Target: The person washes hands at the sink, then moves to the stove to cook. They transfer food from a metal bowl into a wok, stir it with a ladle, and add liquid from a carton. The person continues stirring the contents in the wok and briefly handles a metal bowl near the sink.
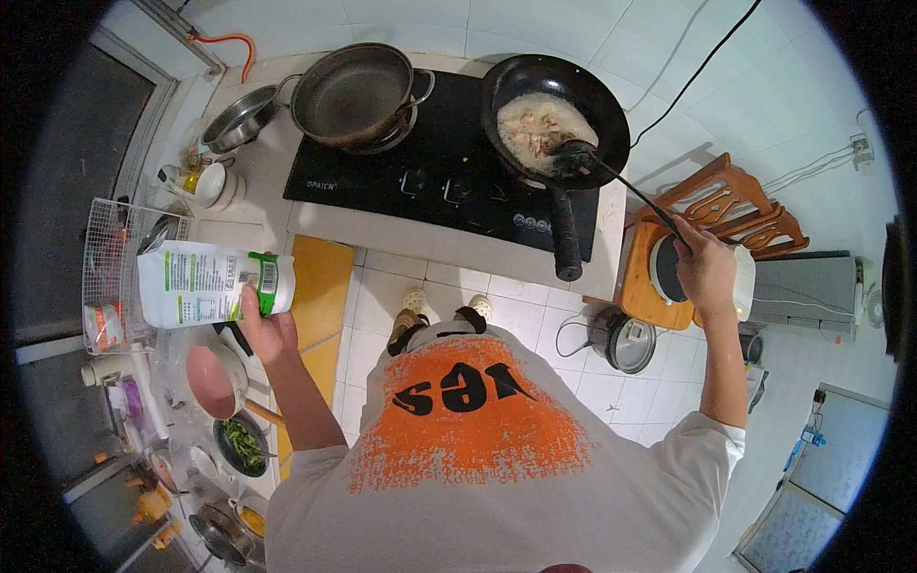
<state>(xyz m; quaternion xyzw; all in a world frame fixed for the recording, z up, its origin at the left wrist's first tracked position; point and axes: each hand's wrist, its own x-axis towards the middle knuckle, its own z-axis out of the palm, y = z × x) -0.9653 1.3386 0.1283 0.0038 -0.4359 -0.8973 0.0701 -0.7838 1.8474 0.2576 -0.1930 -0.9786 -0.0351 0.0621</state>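
My left hand grips a white and green printed pouch, held sideways over the counter at the left. The pouch bears writing and a barcode. In my right hand is the handle of a black ladle or spatula. Its head rests inside a black wok, dipped at the edge of pale, foamy food with some brownish pieces. The wok sits on the right burner of a black gas hob, its handle pointing towards me.
A wide two-handled pan stands on the left burner, beside a steel bowl. At the left are a wire basket, a pink-lined saucepan and a plate of green vegetables. A wooden chair and a floor pot are to the right.
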